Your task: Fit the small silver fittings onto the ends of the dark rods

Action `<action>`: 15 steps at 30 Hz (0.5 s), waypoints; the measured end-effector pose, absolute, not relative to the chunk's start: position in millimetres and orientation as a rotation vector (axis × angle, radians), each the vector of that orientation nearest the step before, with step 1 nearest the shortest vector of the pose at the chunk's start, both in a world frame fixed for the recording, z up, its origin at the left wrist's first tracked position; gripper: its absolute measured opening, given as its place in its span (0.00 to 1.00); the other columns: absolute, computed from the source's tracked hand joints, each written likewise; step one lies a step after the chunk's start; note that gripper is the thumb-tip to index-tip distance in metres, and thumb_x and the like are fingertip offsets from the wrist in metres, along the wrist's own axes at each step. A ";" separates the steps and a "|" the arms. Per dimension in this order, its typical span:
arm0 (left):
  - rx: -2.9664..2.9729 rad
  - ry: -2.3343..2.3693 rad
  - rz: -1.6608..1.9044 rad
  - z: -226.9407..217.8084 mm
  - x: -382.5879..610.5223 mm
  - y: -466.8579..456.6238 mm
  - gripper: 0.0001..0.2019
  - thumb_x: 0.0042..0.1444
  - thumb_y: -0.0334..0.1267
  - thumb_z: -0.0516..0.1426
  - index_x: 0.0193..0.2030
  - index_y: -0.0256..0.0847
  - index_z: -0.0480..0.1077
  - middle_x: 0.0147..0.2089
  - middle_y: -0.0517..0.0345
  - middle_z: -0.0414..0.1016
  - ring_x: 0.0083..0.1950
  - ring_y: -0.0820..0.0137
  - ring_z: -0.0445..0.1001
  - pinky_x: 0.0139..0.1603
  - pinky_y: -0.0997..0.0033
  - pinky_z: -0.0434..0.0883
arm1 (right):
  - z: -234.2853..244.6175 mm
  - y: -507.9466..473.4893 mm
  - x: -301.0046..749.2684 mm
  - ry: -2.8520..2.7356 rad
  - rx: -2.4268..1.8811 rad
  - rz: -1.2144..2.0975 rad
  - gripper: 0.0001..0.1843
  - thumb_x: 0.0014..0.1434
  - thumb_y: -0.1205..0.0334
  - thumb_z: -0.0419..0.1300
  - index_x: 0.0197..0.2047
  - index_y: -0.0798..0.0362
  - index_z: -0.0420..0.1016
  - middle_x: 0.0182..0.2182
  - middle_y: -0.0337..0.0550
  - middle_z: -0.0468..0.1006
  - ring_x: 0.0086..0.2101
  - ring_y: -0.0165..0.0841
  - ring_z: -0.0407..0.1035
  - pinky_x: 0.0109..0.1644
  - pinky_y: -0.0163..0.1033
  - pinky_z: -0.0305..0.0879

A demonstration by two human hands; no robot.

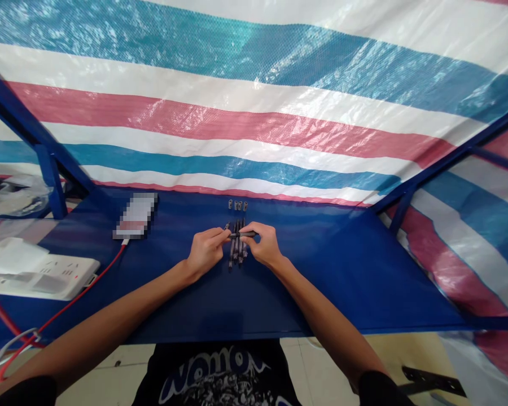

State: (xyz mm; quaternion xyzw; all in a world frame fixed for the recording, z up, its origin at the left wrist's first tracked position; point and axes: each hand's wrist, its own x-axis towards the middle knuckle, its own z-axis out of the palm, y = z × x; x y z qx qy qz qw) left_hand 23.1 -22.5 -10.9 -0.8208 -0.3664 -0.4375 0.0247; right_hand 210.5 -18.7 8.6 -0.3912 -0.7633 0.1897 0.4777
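Both of my hands meet over the middle of a blue table (322,270). My left hand (205,251) and my right hand (262,245) pinch the two ends of one dark pen (242,234), held crosswise above the surface. Under it, several more dark pens (237,251) lie side by side, pointing away from me. A short row of small grey caps (237,205) stands just beyond them, near the table's far edge.
A phone (136,222) lies to the left on a red cable (105,269) that runs to a white power strip (46,276). Blue frame posts (51,186) stand at both sides. A striped tarp (254,101) hangs behind.
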 end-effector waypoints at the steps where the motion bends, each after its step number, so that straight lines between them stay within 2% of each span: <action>1: -2.541 -1.133 -1.351 -10.9 23.0 -22.8 0.11 0.59 0.28 0.51 0.37 0.36 0.75 0.28 0.55 0.75 0.28 0.74 0.73 0.29 0.78 0.69 | 8.3 -18.9 210.1 -1.867 -0.953 0.463 0.03 0.52 0.67 0.60 0.30 0.53 0.75 0.26 0.42 0.77 0.26 0.32 0.70 0.33 0.36 0.66; 9: -2.541 -1.095 -1.306 -7.9 26.9 -24.3 0.13 0.59 0.29 0.50 0.39 0.37 0.76 0.30 0.54 0.76 0.29 0.73 0.73 0.30 0.77 0.70 | 8.2 -21.9 203.6 -1.848 -0.937 0.493 0.01 0.52 0.65 0.63 0.29 0.53 0.76 0.26 0.41 0.79 0.27 0.32 0.72 0.35 0.36 0.68; 15: -2.518 -1.064 -1.274 -4.6 18.4 -14.7 0.13 0.60 0.31 0.50 0.41 0.39 0.76 0.33 0.54 0.78 0.32 0.73 0.75 0.32 0.77 0.71 | 12.1 -19.6 202.4 -1.879 -0.952 0.440 0.04 0.55 0.61 0.63 0.34 0.52 0.78 0.30 0.43 0.80 0.31 0.33 0.74 0.40 0.37 0.69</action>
